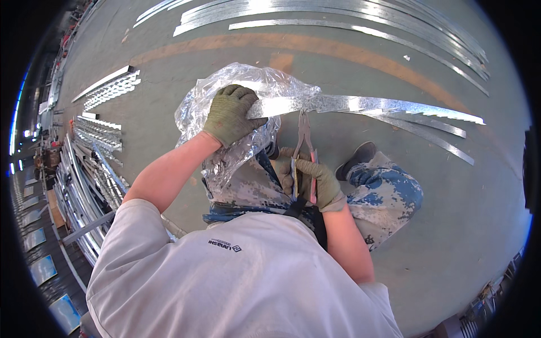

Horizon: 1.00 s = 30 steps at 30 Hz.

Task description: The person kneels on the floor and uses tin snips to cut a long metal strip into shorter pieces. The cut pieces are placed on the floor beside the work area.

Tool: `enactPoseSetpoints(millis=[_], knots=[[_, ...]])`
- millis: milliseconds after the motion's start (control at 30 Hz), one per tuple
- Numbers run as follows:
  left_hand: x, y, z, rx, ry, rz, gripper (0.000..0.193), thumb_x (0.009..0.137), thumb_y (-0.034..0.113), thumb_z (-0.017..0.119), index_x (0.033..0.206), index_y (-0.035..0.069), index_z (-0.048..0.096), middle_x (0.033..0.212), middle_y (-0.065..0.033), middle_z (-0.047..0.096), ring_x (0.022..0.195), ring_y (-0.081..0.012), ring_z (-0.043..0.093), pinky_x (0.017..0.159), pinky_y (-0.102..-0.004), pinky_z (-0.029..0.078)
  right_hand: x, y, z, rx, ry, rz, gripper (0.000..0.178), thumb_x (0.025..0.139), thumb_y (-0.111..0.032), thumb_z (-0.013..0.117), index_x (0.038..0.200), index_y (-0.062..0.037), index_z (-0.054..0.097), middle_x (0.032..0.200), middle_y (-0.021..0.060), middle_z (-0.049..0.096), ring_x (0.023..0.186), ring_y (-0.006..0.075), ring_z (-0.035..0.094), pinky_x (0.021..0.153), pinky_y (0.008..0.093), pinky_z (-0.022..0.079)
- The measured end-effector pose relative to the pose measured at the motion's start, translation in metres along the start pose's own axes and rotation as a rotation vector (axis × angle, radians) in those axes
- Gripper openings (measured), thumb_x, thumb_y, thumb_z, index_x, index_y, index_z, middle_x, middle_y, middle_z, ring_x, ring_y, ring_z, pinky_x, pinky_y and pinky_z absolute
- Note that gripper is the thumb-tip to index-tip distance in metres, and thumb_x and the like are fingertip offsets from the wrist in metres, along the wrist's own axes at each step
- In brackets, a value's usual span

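Note:
My left hand [233,114], in an olive-green work glove, is closed around the left end of a shiny flat metal strip [338,103]. The strip runs out to the right above the floor, and its far end has a toothed-looking edge. Crumpled clear plastic film [194,107] lies under and around the left hand, over my knee. My right hand [318,183], gloved alike, grips long-nosed pliers [305,135] by handles that look red and blue. Their tips meet the strip's lower edge; whether they bite on it is too small to tell.
Two narrower metal strips [431,141] stretch out below the held one. Long metal strips [327,17] lie across the floor at the far side. Toothed metal pieces [112,90] and a pile of metal profiles [84,191] are on the left. An orange line [225,42] marks the floor.

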<state>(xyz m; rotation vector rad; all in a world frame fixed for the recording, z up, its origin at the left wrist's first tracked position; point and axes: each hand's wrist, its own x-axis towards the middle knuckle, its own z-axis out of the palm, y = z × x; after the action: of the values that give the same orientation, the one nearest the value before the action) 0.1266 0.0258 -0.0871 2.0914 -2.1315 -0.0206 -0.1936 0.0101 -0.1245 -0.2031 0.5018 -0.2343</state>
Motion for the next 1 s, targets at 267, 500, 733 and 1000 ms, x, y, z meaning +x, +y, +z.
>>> enactPoseSetpoints(millis=[267, 500, 733, 1000], knots=[[-0.004, -0.007, 0.01, 0.003, -0.016, -0.017, 0.061, 0.087, 0.051, 0.091, 0.131, 0.009, 0.083, 0.139, -0.0108, 0.077, 0.138, -0.0349, 0.066, 0.123, -0.0512, 0.049, 0.0, 0.007, 0.005, 0.081, 0.045, -0.004, 0.056, 0.119, -0.046, 0.062, 0.155, -0.0044, 0.063, 0.108, 0.0094, 0.078, 0.078, 0.0212, 0.072, 0.068, 0.0396, 0.056], [-0.001, -0.006, 0.001, -0.034, -0.057, -0.042, 0.06, 0.085, 0.048, 0.094, 0.129, 0.009, 0.083, 0.138, -0.0091, 0.078, 0.135, -0.0341, 0.067, 0.123, -0.0509, 0.049, 0.0, 0.008, 0.003, 0.159, 0.014, -0.026, 0.049, 0.115, -0.032, 0.068, 0.151, 0.001, 0.066, 0.105, 0.0116, 0.08, 0.074, 0.0248, 0.076, 0.061, 0.0402, 0.059], [0.005, -0.007, 0.002, -0.053, -0.086, -0.042, 0.061, 0.074, 0.036, 0.102, 0.124, 0.008, 0.082, 0.134, -0.0098, 0.078, 0.129, -0.0341, 0.071, 0.119, -0.0502, 0.053, -0.001, -0.001, -0.007, 0.484, -0.121, 0.159, 0.056, 0.107, -0.022, 0.072, 0.155, 0.0043, 0.059, 0.104, 0.0174, 0.077, 0.074, 0.0303, 0.077, 0.063, 0.0463, 0.062], [0.008, -0.005, -0.003, -0.044, -0.148, -0.045, 0.064, 0.071, 0.034, 0.103, 0.126, 0.009, 0.081, 0.134, -0.0092, 0.078, 0.129, -0.0337, 0.071, 0.118, -0.0503, 0.054, 0.001, -0.003, -0.001, 0.701, -0.26, 0.169, 0.062, 0.104, -0.022, 0.077, 0.157, 0.005, 0.058, 0.108, 0.0185, 0.077, 0.08, 0.0322, 0.079, 0.069, 0.0467, 0.064]])
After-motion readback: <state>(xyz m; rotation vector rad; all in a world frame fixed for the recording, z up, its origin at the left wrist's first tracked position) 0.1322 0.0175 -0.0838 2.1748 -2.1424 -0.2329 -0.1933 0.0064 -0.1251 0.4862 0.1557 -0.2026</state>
